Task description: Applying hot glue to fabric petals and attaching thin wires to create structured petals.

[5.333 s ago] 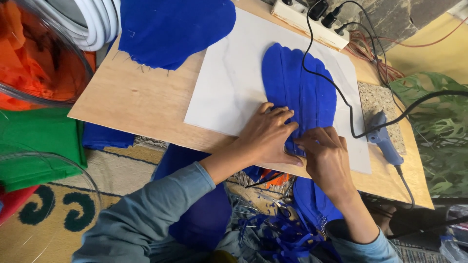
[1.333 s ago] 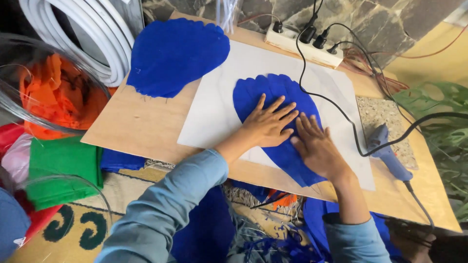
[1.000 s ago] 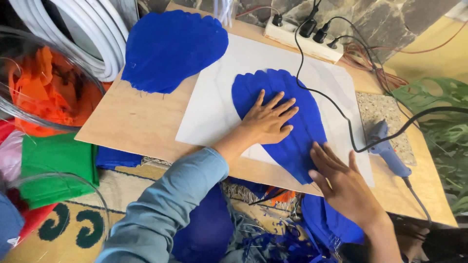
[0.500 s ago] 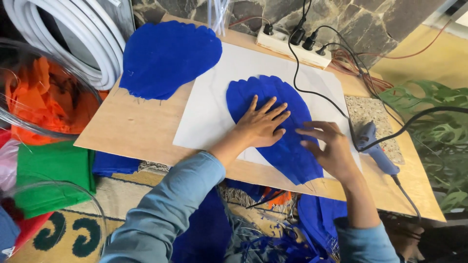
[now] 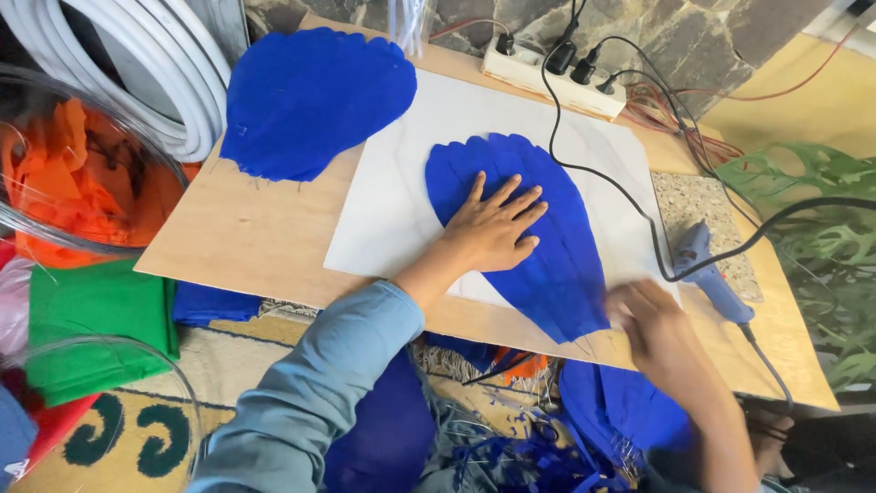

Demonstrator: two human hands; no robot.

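Observation:
A blue leaf-shaped felt piece (image 5: 557,256) lies on a white sheet (image 5: 392,210) on the wooden board (image 5: 246,246). My left hand (image 5: 493,228) rests flat on the felt with fingers spread. My right hand (image 5: 652,319) is blurred near the board's front edge, just right of the felt's pointed tip and close to the blue glue gun (image 5: 707,274). Whether the right hand holds anything is unclear.
A second blue felt shape (image 5: 310,96) lies at the board's back left. A white power strip (image 5: 557,73) with black cables sits at the back. White hose coil (image 5: 137,73), orange fabric in a clear bowl (image 5: 64,183), green cloth (image 5: 91,319) stand left; blue scraps (image 5: 547,447) below.
My right hand has slid off the felt, back toward me and the front edge beside the glue gun. The left hand stays pressed on the felt. The camera view shifted slightly.

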